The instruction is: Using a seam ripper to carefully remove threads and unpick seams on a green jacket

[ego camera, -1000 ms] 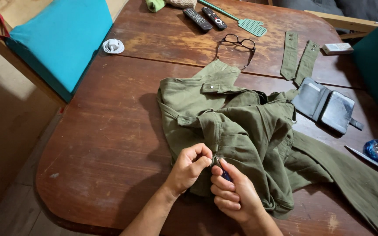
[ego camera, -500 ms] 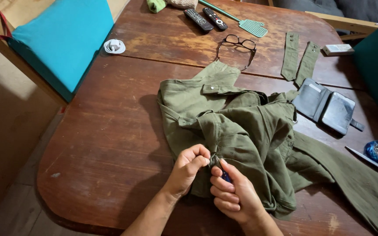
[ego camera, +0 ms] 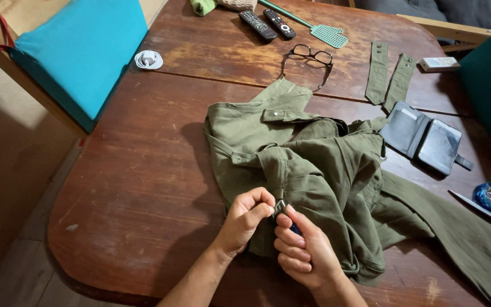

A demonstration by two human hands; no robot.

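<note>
an olive-green garment (ego camera: pixel 313 176) lies crumpled across the middle of a worn wooden table (ego camera: pixel 132 187), one long part trailing off toward the lower right of the frame. at the lower centre both hands work at its near edge. the left hand (ego camera: pixel 244 220) is curled shut, fingertips pinching a fold of the cloth. the right hand (ego camera: pixel 301 250), just beside it and touching the same fold, is closed around a small dark tool (ego camera: pixel 280 207) with a blue handle; what kind of tool it is cannot be told. along the top of the frame lie two remote controls (ego camera: pixel 268 24), a green fly swatter (ego camera: pixel 319 29) and a pair of glasses (ego camera: pixel 309 55). two loose olive fabric strips (ego camera: pixel 387 77) lie at the upper right, with an open dark case (ego camera: pixel 424 139) just below them. a teal cushion (ego camera: pixel 80 51) fills the upper left, a coiled white cable (ego camera: pixel 148 59) near it.
</note>
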